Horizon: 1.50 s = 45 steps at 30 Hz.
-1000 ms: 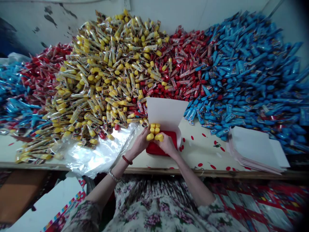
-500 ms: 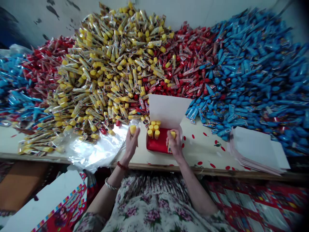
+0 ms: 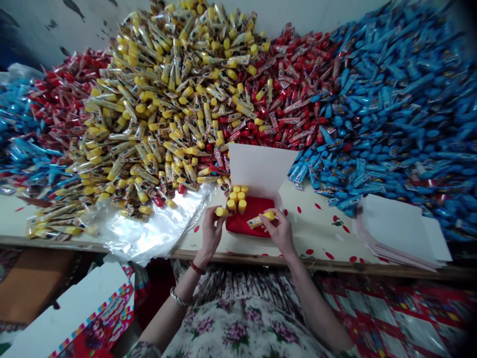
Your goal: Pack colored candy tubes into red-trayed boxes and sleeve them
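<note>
A small box with a red inside (image 3: 253, 226) and a raised white lid (image 3: 261, 166) stands on the table. Several yellow-capped tubes (image 3: 238, 196) stand upright in its left part. My left hand (image 3: 211, 232), just left of the box, is closed on a yellow-capped tube (image 3: 221, 212). Over the right part of the box, my right hand (image 3: 280, 231) pinches another yellow-capped tube (image 3: 257, 221), which lies slanted with its cap to the right.
Behind the box rise heaps of yellow tubes (image 3: 149, 119), red tubes (image 3: 294, 89) and blue tubes (image 3: 395, 114). Clear plastic bags (image 3: 149, 231) lie at left, flat white cartons (image 3: 402, 228) at right. A printed carton (image 3: 82, 313) is below the table edge.
My left hand has moved right and down, toward the box. The tube in my right hand has turned from upright to nearly level, and that hand has shifted slightly right.
</note>
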Tool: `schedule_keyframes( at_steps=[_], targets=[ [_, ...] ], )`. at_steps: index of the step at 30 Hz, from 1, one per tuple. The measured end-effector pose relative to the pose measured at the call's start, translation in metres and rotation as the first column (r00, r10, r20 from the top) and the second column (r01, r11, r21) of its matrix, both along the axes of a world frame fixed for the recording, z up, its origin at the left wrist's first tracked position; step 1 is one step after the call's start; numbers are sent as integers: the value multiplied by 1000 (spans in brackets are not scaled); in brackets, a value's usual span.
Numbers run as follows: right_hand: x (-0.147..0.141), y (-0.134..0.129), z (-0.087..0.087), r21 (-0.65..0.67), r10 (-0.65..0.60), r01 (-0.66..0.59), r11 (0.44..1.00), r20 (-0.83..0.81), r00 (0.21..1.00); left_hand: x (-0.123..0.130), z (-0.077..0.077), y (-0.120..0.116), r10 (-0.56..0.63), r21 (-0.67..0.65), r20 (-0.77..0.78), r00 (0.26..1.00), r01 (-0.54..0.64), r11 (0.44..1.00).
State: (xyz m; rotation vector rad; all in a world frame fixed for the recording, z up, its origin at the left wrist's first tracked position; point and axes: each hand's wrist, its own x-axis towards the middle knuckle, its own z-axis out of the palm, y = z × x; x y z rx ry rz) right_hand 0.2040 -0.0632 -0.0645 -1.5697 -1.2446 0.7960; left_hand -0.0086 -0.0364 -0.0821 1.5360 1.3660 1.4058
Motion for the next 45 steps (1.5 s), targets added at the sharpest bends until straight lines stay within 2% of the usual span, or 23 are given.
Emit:
schedule_keyframes(
  at_steps=[2,4,7,9,13,16,19,23,27,32,35,40,45],
  targets=[
    [-5,-2,0,71,24,-27,997,47,999,-6,-5,-2,-30,88,-158,987,45,995],
    [-14,-2,-2,177,20,-50,983,164,986,-10,-7,-2,-41,171,-295,955,95,981],
    [-28,-3,-4,252,-1,-97,963,362,932,-15,-4,0,-76,213,-447,891,189,959],
    [-33,-4,-3,199,37,-159,967,507,861,-16,-2,0,-134,195,-513,848,267,944],
    [-35,-4,10,-78,218,-238,968,729,649,-19,2,-2,-255,117,-612,748,405,907],
    [-35,5,27,-246,352,-262,933,776,523,-22,6,-2,-314,48,-685,657,472,881],
    [-39,19,43,-342,431,-273,899,798,421,-24,16,6,-362,-30,-710,604,488,872],
    [-51,28,50,-417,496,-286,863,806,323,-28,29,15,-426,-165,-732,532,468,868],
    [-57,27,46,-419,498,-290,860,811,306,-30,36,7,-459,-246,-772,439,459,854],
    [-41,23,47,-474,556,-298,828,759,338,-18,42,-2,-435,-194,-770,467,478,857],
    [-37,19,50,-478,565,-318,819,768,301,-10,44,5,-466,-200,-733,496,498,844],
    [-59,14,41,-353,431,-305,885,868,246,-8,32,20,-462,-214,-664,588,443,871],
    [-69,15,32,-315,392,-297,901,886,248,-8,22,8,-441,-154,-646,623,459,875]
  ],
)
